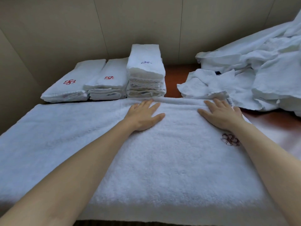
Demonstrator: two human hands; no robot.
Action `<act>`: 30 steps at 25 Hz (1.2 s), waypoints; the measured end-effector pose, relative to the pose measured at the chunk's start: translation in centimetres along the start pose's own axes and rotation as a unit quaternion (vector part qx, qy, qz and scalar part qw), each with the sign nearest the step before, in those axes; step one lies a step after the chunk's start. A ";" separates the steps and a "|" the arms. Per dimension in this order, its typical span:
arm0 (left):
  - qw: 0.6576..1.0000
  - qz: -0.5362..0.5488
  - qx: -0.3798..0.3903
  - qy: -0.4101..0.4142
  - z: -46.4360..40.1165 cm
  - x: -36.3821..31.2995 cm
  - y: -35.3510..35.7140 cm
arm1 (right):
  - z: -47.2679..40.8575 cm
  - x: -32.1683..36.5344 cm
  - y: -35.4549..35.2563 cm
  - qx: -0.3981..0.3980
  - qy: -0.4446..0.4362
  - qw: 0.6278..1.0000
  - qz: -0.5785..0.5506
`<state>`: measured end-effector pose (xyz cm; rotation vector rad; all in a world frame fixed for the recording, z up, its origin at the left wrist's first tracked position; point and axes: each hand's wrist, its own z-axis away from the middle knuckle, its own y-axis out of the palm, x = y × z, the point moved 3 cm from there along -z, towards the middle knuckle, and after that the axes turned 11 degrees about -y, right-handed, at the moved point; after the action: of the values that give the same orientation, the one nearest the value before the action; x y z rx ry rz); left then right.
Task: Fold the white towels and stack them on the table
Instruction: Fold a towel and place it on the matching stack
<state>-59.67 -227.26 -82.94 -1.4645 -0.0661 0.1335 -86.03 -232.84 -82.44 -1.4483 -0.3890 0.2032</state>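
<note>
Spread across the table's [268, 121] near edge, towel [146, 160] lies flat. Left hand [144, 115] and right hand [222, 114], fingers straight and apart, press its far fold, likely smoothing. Folded stacks [145, 72] occupy the far-left corner; unfolded pile [252, 70] far right.

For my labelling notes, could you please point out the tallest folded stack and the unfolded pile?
tallest folded stack [145, 62]: head view, top towel near its blue emblem.
unfolded pile [254, 69]: head view, crumpled middle.

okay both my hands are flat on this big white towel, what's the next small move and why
Probably slide both hands outward to smooth it: the left hand and right hand lie flat near the far edge of the spread towel, which still lies wider than the folded stacks.
</note>
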 end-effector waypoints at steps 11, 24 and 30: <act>0.936 0.321 -0.094 -0.106 4.2 9.1 -5.0 | -3.3 18.9 -3.4 -0.093 -0.187 0.975 -0.080; 0.967 -0.124 0.147 -0.165 1.9 23.8 -7.6 | -8.2 30.9 0.1 0.060 -0.249 0.967 -0.006; 0.977 -0.150 0.089 -0.124 2.5 24.1 -8.5 | -7.8 30.9 -0.9 0.094 -0.196 0.970 0.112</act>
<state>-35.73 -222.46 -75.12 -1.2376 -0.4645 0.0732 -54.73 -228.89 -77.99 -1.2611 -0.5105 0.6987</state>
